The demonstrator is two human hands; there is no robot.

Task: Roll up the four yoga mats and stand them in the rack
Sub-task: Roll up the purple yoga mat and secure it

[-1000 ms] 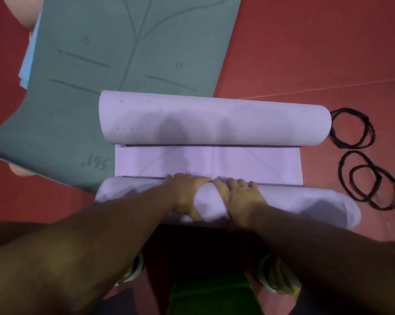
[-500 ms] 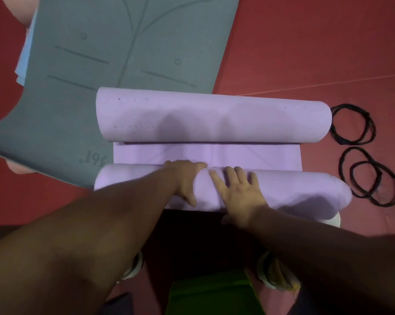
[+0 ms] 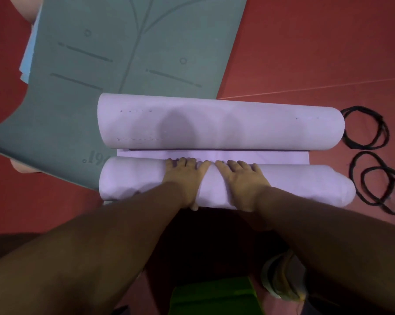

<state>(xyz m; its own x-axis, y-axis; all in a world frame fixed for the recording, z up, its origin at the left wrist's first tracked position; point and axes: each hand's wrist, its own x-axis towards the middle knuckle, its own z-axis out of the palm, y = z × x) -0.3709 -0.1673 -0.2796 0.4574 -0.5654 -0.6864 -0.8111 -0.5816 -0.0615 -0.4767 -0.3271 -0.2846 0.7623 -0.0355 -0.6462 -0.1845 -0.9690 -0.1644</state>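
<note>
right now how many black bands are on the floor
3 black loops show right of the lilac rolls: one by the far roll's end, two overlapping ones by the near roll's end. Each may be several strands; more could lie outside the frame.

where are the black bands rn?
Head view, right side: the black bands lie on the red floor, just past the right ends of the two purple rolls, clear of both hands.

Bare forearms (image 3: 105, 253) (green shorts (image 3: 214, 296))

1 head view, steeply downward, close above purple mat (image 3: 219, 126), red floor (image 3: 317, 53).
</note>
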